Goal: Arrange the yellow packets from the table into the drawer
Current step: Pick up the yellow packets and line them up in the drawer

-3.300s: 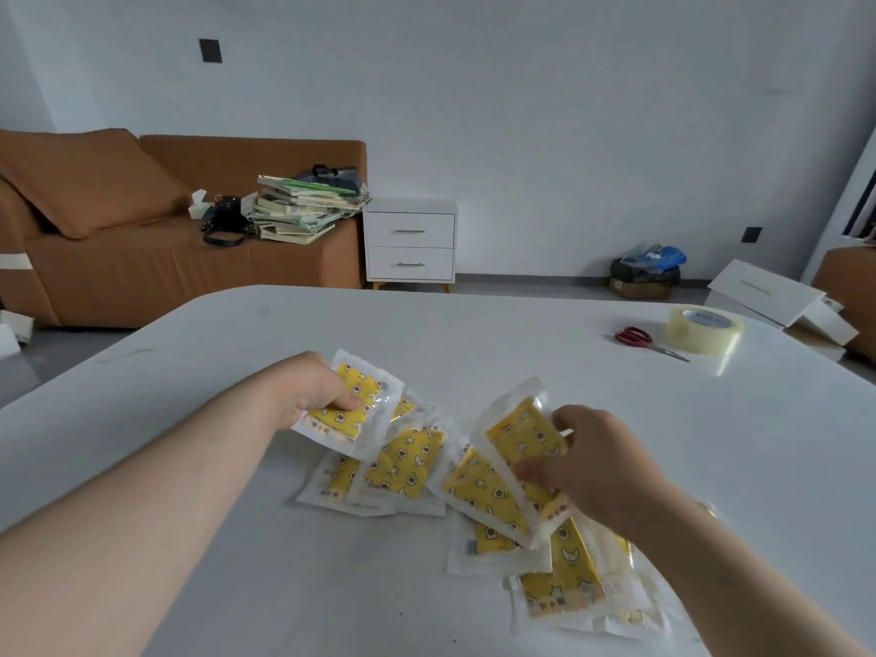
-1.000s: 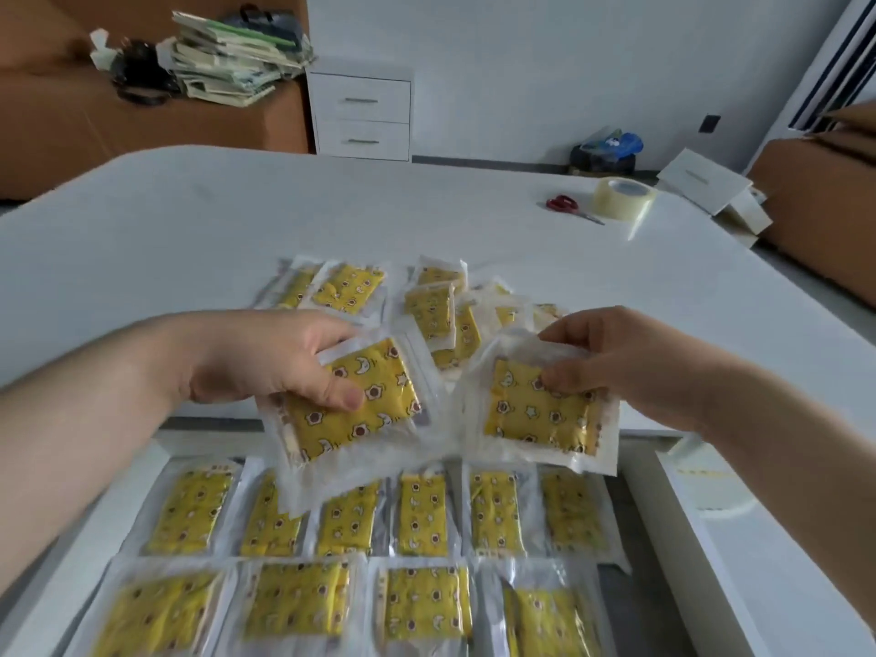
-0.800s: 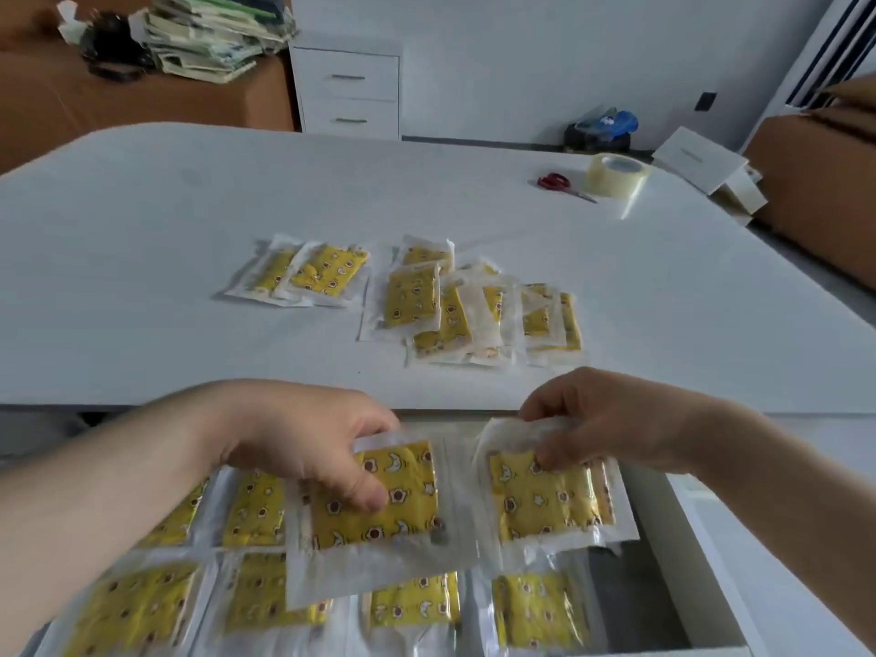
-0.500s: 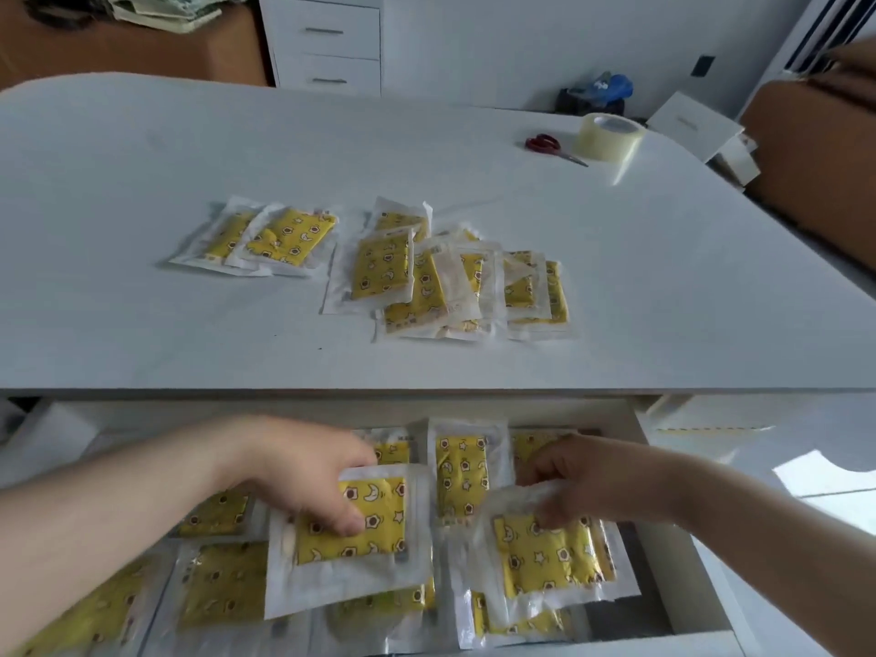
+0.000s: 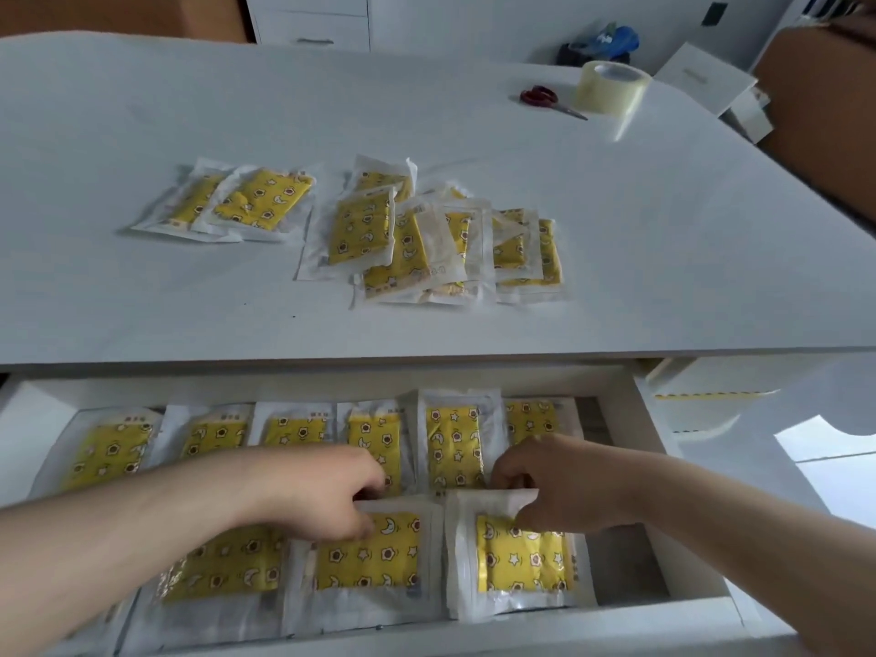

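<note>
Both hands are down in the open white drawer (image 5: pixel 682 514). My left hand (image 5: pixel 327 495) grips the top left corner of a yellow packet (image 5: pixel 374 557) lying in the front row. My right hand (image 5: pixel 554 486) pinches the top edge of a second yellow packet (image 5: pixel 521 559) beside it, at the front right. A back row of several yellow packets (image 5: pixel 455 443) fills the drawer from side to side. Several more yellow packets (image 5: pixel 426 239) lie in an overlapping heap on the white table (image 5: pixel 142 301), with two others (image 5: pixel 241 203) to its left.
A roll of clear tape (image 5: pixel 611 87) and red-handled scissors (image 5: pixel 545 97) lie at the table's far right. Behind stand a white nightstand (image 5: pixel 308 16), a blue bag (image 5: pixel 602 42) and a brown sofa (image 5: pixel 825 111). Bare drawer floor (image 5: pixel 621 566) shows at the front right.
Both hands carried a packet each from the table down into the drawer and lowered them onto the front row. My view tilted down.
</note>
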